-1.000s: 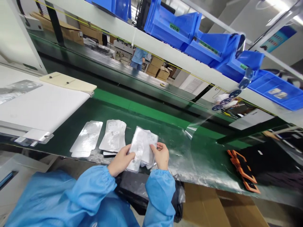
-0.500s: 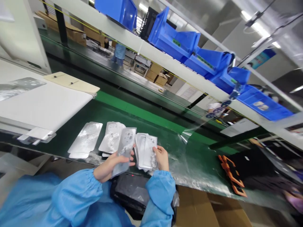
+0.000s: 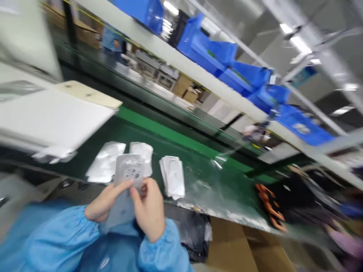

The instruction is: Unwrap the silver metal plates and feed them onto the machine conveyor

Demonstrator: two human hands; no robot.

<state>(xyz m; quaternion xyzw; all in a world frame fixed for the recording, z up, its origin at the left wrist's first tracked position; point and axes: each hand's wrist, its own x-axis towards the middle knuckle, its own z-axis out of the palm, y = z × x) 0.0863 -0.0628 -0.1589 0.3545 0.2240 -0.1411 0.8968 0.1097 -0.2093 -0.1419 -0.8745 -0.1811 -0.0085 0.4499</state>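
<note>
right hand leaves the stack beyond its fingers, pinching one sheet with left hand. loose pinch may drop it.

Bright ceiling lights above a white shelf

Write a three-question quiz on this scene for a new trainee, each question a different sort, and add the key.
1. Multiple choice: what do the left hand and the right hand both touch?
A) a blue bin
B) a thin piece with holes
C) a cardboard box
2. True or false: the rightmost pile lies on the bench, touched by neither hand.
3. Fill in the colour: the person's sleeves are ____.

Key: 1. B; 2. true; 3. blue.
</note>
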